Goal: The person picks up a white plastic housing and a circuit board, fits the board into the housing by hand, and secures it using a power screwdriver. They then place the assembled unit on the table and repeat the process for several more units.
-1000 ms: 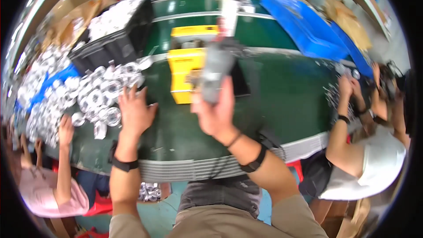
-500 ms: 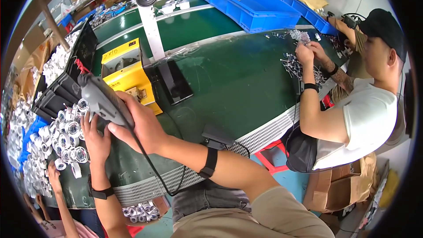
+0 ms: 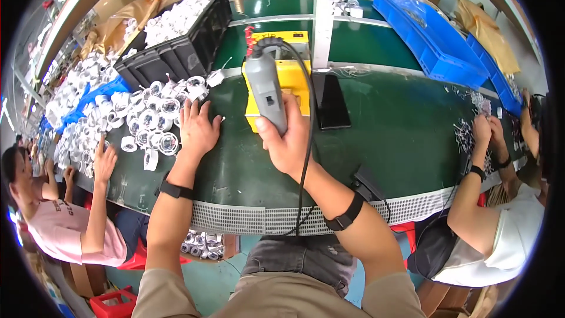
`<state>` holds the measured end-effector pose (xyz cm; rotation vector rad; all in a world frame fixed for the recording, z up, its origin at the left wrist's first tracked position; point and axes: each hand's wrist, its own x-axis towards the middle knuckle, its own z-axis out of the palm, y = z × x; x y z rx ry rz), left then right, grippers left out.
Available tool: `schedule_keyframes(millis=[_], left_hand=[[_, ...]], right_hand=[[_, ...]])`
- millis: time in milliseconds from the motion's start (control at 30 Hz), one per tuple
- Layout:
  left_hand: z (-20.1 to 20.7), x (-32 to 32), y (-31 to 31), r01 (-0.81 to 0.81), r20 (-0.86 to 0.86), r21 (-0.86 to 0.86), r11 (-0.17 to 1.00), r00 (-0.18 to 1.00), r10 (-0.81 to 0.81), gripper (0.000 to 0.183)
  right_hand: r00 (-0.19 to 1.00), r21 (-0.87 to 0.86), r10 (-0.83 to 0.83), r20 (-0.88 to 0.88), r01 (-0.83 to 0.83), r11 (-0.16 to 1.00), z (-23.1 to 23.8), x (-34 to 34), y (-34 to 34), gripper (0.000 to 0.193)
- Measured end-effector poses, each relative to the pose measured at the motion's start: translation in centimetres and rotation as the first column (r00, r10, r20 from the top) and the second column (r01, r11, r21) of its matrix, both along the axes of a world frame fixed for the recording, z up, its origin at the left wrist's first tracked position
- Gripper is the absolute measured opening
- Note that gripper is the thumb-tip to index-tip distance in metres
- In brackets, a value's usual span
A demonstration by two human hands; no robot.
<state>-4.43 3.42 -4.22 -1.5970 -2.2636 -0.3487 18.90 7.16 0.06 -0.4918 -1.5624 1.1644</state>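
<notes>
My right hand (image 3: 286, 141) grips a grey corded hand tool (image 3: 266, 85), held upright over the green table in front of a yellow metal box (image 3: 303, 97). The tool's black cable loops from its top and hangs down past my wrist. Something red and twisted shows beside the tool's top; whether it belongs to the tool I cannot tell. My left hand (image 3: 199, 129) has its fingers spread at the right edge of a pile of round white parts with clear lens-like faces (image 3: 150, 121). It holds nothing that I can see.
A black crate (image 3: 176, 47) of white parts stands beyond the pile. Right of the yellow box lies a black phone-like slab (image 3: 331, 100). A black adapter (image 3: 369, 184) rests near the front edge. Co-workers sit at left and right. A blue tray (image 3: 429, 47) is at far right.
The view has swung left, so the scene shifts right. My right hand has carried the tool away from my left hand, toward the yellow box. The left hand stays by the pile.
</notes>
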Motion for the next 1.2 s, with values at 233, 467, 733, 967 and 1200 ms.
schedule_keyframes(millis=[233, 467, 733, 967, 1200], left_hand=[[0.2, -1.5, -0.2, -0.043, -0.052, -0.084, 0.996, 0.998, 0.039, 0.048], [2.1, -5.6, -1.0, -0.139, -0.028, -0.297, 0.945, 0.990, 0.137, 0.041], [4.9, -1.1, 7.5, 0.018, 0.108, -0.027, 0.999, 0.994, -0.015, 0.045], [0.5, -3.0, 10.7, -0.055, 0.008, -0.385, 0.921, 0.998, 0.063, 0.052], [1.3, -3.0, 6.6, -0.025, -0.118, -0.274, 0.961, 0.993, -0.008, 0.053]], right_hand=[[0.978, 0.203, -0.118, -0.170, 0.151, 0.967, 0.1, -0.6, 0.5, 0.047], [0.991, 0.152, -0.125, -0.036, 0.129, 0.980, 1.1, 0.0, 0.2, 0.049], [0.997, 0.133, -0.067, 0.035, 0.062, 0.989, 1.5, 0.7, -0.5, 0.048], [0.989, 0.108, -0.109, 0.105, 0.097, 0.989, 0.8, 0.2, 0.1, 0.055], [0.993, 0.069, -0.052, 0.109, 0.044, 0.997, 1.5, 0.4, 0.0, 0.054]])
